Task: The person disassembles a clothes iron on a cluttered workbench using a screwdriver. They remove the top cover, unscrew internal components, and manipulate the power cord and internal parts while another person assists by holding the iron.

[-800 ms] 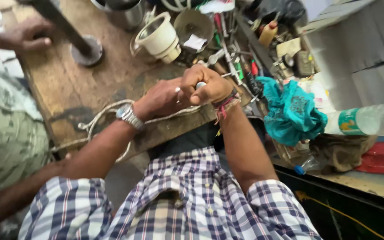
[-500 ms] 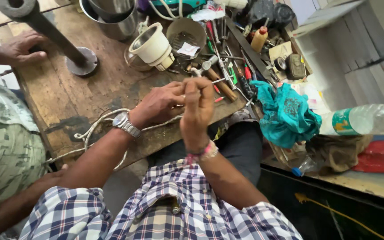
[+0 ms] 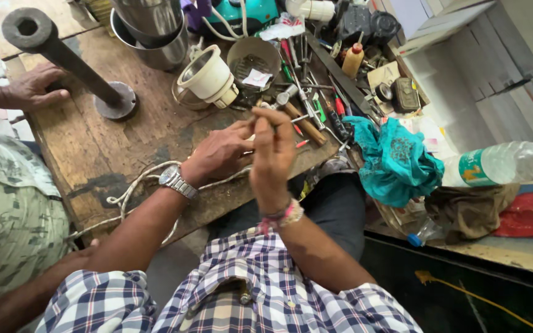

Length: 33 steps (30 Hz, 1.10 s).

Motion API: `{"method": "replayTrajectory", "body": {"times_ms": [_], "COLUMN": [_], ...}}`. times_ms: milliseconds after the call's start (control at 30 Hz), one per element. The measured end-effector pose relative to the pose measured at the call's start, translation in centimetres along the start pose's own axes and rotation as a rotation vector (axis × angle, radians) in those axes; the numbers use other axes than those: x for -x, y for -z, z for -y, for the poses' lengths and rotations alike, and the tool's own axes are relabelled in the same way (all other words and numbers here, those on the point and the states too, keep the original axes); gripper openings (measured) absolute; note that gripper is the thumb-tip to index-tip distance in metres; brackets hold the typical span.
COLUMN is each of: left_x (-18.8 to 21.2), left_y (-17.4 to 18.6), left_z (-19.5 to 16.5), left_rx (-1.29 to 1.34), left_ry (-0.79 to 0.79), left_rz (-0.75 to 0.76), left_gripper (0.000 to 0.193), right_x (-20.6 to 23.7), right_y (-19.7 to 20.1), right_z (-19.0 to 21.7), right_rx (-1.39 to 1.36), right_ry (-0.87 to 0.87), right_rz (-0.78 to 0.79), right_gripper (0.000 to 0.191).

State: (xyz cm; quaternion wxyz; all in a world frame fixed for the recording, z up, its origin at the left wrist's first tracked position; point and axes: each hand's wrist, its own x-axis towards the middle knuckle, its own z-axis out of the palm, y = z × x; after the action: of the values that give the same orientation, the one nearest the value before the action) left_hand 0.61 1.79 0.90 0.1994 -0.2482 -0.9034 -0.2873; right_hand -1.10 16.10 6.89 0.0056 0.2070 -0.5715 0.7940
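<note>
My left hand (image 3: 217,154), with a metal watch on its wrist, rests on the wooden bench (image 3: 100,148) and grips a white cord (image 3: 132,188) that loops back over the bench's near edge. My right hand (image 3: 274,157), with a beaded band at the wrist, stands upright just right of the left hand. Its fingertips are pinched on the cord's thin end. What exactly sits between those fingertips is too small to make out. Both hands touch near the bench's front edge.
Beyond the hands lie a white plastic housing (image 3: 208,77), a metal bowl (image 3: 254,58), steel pots (image 3: 152,31) and several screwdrivers (image 3: 309,114). A flanged iron pipe (image 3: 63,58) leans at left beside another person's hand (image 3: 32,89). A teal cloth (image 3: 396,160) and plastic bottle (image 3: 501,163) are at right.
My right hand has turned from lying across the left hand to standing upright with its fingertips pinched. The left hand kept its grip on the cord. The camera has moved closer.
</note>
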Motion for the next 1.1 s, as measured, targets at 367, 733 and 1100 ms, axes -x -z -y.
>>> {"method": "replayTrajectory", "body": {"times_ms": [367,733,1100], "left_x": [0.6,1.0,1.8], "left_y": [1.2,2.4,2.9], "left_z": [-1.7,-2.9,-2.4], "left_rx": [0.097,0.231,0.213], "left_ry": [0.167,0.231,0.119], "left_rz": [0.056,0.051,0.061], "left_gripper": [0.023,0.024,0.022], "right_x": [-6.3,-6.7,-6.2], "right_y": [4.4,3.9,2.2], "right_z": [0.7,1.3,10.3], "right_rx": [-0.265,-0.107,1.137], "right_ry": [-0.185,-0.221,0.721], "right_rz": [0.854,1.167,1.131], "right_gripper": [0.034,0.032,0.022]}}
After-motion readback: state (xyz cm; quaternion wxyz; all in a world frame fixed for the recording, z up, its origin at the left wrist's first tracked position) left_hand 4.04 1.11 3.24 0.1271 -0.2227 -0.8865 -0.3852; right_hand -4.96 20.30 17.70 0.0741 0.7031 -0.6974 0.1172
